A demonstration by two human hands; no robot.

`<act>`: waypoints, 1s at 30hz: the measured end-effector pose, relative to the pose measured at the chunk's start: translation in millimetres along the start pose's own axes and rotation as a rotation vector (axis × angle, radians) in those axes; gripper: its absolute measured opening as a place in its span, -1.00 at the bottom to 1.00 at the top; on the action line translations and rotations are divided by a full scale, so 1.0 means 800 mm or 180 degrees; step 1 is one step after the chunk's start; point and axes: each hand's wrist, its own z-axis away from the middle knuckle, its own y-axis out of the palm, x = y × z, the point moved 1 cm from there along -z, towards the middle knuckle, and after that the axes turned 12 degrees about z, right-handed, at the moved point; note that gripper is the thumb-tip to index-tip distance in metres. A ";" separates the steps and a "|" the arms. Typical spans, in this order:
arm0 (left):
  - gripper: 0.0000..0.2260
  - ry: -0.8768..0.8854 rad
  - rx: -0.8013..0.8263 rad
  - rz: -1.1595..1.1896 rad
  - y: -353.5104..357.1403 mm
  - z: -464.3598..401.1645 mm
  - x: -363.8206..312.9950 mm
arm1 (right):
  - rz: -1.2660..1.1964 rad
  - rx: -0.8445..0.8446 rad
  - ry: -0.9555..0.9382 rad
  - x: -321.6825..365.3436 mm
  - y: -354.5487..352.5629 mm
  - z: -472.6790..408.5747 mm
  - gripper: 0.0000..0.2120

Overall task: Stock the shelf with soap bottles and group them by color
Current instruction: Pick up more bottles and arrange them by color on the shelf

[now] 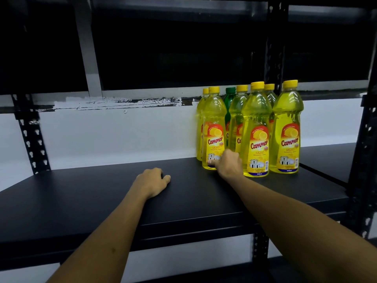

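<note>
Several yellow soap bottles stand grouped at the right of the black shelf board [102,193]. A single green bottle [230,99] stands behind them, mostly hidden. My right hand [227,163] grips the base of the front-left yellow bottle [213,123], with the thumb across its front and the fingers tucked in on its right side. Two more front yellow bottles [257,127] [287,123] stand to the right of that hand. My left hand [153,181] rests on the bare board to the left, fingers loosely curled and holding nothing.
A black slotted upright [274,48] rises behind the bottles and another upright [30,135] stands at the left. A second shelf board [326,158] continues to the right. The shelf above [183,3] overhangs the bottles. A white wall [112,135] backs the shelf.
</note>
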 end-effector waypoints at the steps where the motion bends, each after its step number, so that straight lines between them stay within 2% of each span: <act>1: -0.60 -0.0006 0.0004 0.0006 0.000 0.000 0.001 | -0.0005 -0.0003 -0.0011 0.000 0.000 0.000 -0.54; 10: -0.60 -0.0019 -0.0047 0.0073 -0.002 0.004 0.000 | -0.0117 0.0004 -0.0021 -0.001 0.004 -0.001 -0.54; 16: -0.67 0.0025 -0.0158 0.0093 -0.005 0.019 -0.006 | -0.0069 -0.0019 0.0031 -0.002 -0.001 0.008 -0.61; 22: -0.68 0.0047 -0.0248 0.0048 -0.011 0.051 -0.017 | 0.0208 0.0034 -0.0036 -0.004 -0.011 0.036 -0.87; 25: -0.68 0.0080 -0.0233 0.0029 -0.013 0.069 -0.022 | 0.0407 0.0146 -0.0297 -0.003 -0.020 0.057 -0.78; 30: -0.67 0.0192 -0.0145 0.0012 -0.018 0.104 -0.033 | 0.0993 0.0341 -0.1190 0.007 -0.040 0.114 -0.79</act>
